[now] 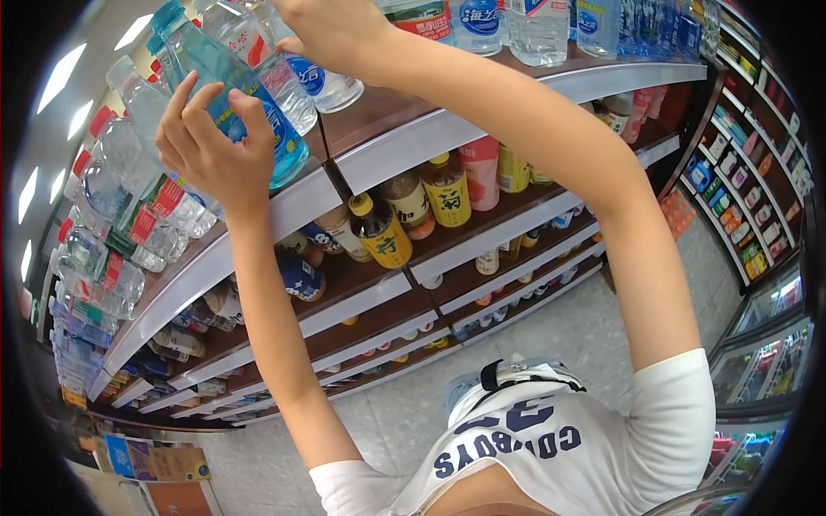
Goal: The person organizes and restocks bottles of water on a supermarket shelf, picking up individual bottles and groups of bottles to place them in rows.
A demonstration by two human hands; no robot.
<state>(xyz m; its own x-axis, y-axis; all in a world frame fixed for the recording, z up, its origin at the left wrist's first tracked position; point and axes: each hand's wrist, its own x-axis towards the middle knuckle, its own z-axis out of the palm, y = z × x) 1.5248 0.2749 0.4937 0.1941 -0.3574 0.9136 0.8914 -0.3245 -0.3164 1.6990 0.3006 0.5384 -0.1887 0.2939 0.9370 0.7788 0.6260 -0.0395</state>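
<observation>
My left hand [216, 145] is raised in front of a teal plastic drink bottle [284, 138] at the top shelf's edge. Its fingers are apart and loosely bent, with no grip on the bottle visible. My right hand [339, 32] reaches across the top shelf [387, 132], partly cut off by the upper edge of view. Below its thumb stands a clear bottle with a blue label [326, 84]; whether the fingers touch anything is hidden. Clear water bottles with red caps [132, 138] line the shelf left of my left hand.
Lower shelves hold yellow-labelled tea bottles [384, 235] and a pink bottle [481, 171]. More water bottles [535, 32] stand at the upper right. Side shelving [735, 174] and glass-door coolers [761, 361] are on the right. Cardboard boxes [168, 461] sit at lower left.
</observation>
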